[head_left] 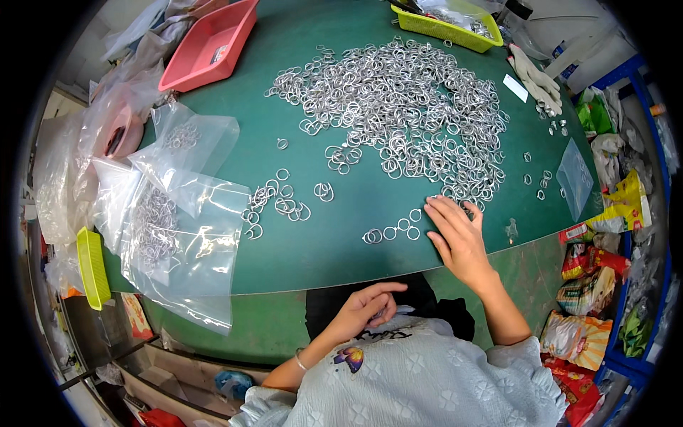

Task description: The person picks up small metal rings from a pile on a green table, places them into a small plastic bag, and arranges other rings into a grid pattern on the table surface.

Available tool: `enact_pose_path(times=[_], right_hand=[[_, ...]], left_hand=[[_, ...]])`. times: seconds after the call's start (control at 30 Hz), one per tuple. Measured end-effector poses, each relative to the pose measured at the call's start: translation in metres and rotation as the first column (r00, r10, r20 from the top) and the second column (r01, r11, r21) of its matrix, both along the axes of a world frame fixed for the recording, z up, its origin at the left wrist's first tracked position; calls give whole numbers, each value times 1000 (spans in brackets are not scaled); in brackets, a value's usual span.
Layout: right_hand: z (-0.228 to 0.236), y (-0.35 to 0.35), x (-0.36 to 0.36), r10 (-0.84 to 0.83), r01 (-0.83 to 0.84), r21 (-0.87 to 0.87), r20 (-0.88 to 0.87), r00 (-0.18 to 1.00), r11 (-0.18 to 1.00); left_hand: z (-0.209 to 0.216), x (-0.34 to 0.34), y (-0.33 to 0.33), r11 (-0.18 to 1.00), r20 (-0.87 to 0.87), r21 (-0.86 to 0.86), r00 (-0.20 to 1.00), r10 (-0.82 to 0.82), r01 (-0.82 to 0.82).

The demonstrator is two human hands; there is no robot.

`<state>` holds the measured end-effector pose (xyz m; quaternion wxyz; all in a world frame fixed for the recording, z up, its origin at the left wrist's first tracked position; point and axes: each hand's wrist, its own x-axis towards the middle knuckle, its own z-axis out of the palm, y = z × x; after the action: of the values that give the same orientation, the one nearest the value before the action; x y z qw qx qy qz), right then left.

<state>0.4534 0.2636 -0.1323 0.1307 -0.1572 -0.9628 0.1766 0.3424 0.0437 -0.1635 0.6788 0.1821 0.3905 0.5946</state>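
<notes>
A wide heap of silver metal rings (398, 99) lies on the green table (306, 252). My right hand (459, 238) rests at the heap's near right edge, fingers stretched and spread, fingertips touching rings there. Just left of it, several rings (403, 225) lie in a short loose row. My left hand (366, 311) hovers over my lap at the table's near edge, its index finger extended and the others loosely curled, with nothing visible in it. Farther left lies a small loose cluster of rings (272, 196). Clear plastic bags (185, 249) with rings inside lie at the table's left.
A pink tray (238, 50) stands at the back left, a yellow-green basket (448, 28) at the back right. Gloves (535, 78) and a small clear bag (574, 178) lie along the right side. Shelving with colourful packages (587, 292) stands right; a green basket (93, 268) is at left.
</notes>
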Motion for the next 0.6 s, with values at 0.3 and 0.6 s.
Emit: enact_pose_path(times=[0.3,0.6], right_hand=[[6,-23,-7,-11,13,-29,49,999,1000],[5,-40,-18,128,-115,-254,37,991,960]], left_hand=[[36,-22,22,990,-896,-57,444,6,-129],[37,-26,21,943,-966,-12,246,74,-333]])
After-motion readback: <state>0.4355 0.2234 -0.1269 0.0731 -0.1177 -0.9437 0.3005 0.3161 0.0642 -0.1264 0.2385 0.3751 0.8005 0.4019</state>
